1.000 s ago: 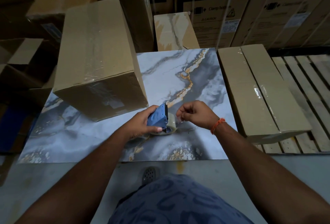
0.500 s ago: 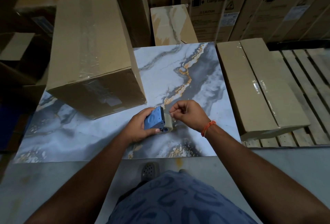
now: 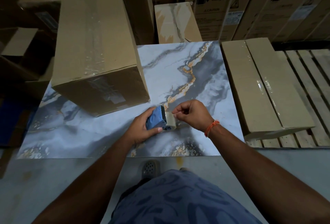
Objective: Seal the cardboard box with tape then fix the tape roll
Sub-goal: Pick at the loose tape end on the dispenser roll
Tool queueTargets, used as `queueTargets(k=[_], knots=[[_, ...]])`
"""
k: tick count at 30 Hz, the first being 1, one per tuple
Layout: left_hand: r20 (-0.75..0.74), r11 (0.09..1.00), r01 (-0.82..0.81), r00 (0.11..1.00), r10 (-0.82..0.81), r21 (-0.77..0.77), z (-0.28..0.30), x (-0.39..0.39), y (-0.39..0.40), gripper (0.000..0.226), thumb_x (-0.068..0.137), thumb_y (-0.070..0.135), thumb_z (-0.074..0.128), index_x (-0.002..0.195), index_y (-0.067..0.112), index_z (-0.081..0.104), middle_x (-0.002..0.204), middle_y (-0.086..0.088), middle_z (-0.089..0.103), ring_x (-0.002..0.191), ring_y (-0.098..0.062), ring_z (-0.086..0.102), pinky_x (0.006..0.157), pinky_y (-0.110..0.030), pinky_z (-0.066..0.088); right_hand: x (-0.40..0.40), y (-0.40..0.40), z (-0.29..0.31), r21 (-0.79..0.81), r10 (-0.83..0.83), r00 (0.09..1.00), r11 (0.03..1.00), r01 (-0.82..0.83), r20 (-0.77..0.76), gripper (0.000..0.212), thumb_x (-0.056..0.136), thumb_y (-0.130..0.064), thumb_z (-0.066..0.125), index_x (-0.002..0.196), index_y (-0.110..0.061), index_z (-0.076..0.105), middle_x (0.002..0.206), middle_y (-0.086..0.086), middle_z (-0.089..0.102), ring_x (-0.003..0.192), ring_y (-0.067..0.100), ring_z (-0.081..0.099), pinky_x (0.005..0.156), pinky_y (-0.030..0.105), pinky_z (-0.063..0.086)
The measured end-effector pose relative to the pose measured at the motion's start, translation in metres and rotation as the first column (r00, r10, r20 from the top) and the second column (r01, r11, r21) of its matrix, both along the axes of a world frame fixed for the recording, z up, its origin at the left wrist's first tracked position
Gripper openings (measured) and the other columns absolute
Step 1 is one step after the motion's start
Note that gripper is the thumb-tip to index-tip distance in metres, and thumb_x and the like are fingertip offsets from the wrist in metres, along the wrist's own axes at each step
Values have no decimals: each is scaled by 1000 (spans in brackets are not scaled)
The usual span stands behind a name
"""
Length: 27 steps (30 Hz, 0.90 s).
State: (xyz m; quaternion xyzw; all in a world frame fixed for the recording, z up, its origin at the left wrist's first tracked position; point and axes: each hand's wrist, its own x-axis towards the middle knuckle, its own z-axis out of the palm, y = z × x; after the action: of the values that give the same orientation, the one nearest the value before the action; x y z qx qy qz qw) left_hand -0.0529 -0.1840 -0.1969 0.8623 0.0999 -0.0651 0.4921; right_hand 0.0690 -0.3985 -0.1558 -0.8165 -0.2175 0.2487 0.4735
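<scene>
A tall cardboard box (image 3: 96, 45) stands on the marbled table (image 3: 178, 73) at the left, with clear tape running along its top seam and down its near face. Just in front of it, my left hand (image 3: 141, 127) grips a blue tape dispenser (image 3: 156, 119) that holds a roll of clear tape (image 3: 170, 121). My right hand (image 3: 192, 114) is beside the roll, its fingertips pinched at the tape's edge. Both hands hover low over the table's near middle.
A long flat taped carton (image 3: 264, 88) lies to the right on a wooden pallet (image 3: 314, 88). Washing-machine cartons (image 3: 214, 0) stand stacked behind the table. More boxes (image 3: 21, 45) crowd the left side. My foot (image 3: 150, 166) shows below the table edge.
The hands stay together on the dispenser, which has turned a little more upright in my left hand. The view has shifted slightly, and the box stays put.
</scene>
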Motion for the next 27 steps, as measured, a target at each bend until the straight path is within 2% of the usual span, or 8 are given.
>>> queueTargets(k=[2,4,7,9,16,23,25,27], knots=[[9,1000,-9,1000,9,2,0,1,-7,82,77,51,80,146,50,36,145,20,52,133,7,49,107,-19,42,0,-2,1,5,-23,1000,1000,23,-8,11,81,-5,79,89,-13,81,75,0,77,68,10,71,74,25,61],[17,1000,-1,1000,1,-2,-5,2,-11,84,77,56,77,149,49,35,152,12,49,139,-8,48,112,-31,42,0,-4,1,7,-27,1000,1000,27,1,10,81,-5,79,89,-12,80,74,-1,76,68,9,70,74,24,61],[27,1000,13,1000,-13,-6,-8,4,-15,86,77,58,77,151,39,37,150,6,50,137,-18,50,112,-48,45,-2,-6,1,13,-36,999,999,36,2,11,81,-5,79,90,-10,80,77,1,77,70,9,71,75,24,61],[41,1000,5,999,-5,2,-9,5,-18,83,77,57,77,148,37,41,144,5,53,132,-18,53,108,-50,47,-2,-7,1,12,-41,999,999,41,-1,11,81,-4,78,91,-9,80,79,2,78,71,8,71,76,23,61],[119,988,-148,981,153,-50,-13,3,-31,83,66,55,86,138,24,59,130,3,64,120,-15,61,102,-41,54,-4,-10,3,3,-50,998,999,50,41,10,81,-6,78,91,-9,81,84,3,79,79,13,75,79,25,61],[99,999,-38,994,40,-20,4,7,-23,83,73,40,90,146,33,52,140,19,59,127,11,52,102,-12,44,-3,-14,4,-4,-48,998,999,48,43,8,82,-9,78,90,-10,81,82,-1,78,79,11,75,79,26,61],[100,1000,-5,995,4,11,8,9,-23,83,75,38,88,148,35,49,144,18,56,129,7,52,103,-14,42,-3,-13,5,-3,-51,998,999,51,45,8,83,-10,78,90,-9,81,83,0,79,79,11,75,79,26,61],[103,998,13,994,-19,62,10,10,-22,84,76,44,86,149,35,47,145,14,55,130,-4,53,105,-24,44,-2,-12,6,-7,-47,998,999,48,50,9,83,-10,78,91,-9,81,85,2,79,80,11,75,80,25,61]])
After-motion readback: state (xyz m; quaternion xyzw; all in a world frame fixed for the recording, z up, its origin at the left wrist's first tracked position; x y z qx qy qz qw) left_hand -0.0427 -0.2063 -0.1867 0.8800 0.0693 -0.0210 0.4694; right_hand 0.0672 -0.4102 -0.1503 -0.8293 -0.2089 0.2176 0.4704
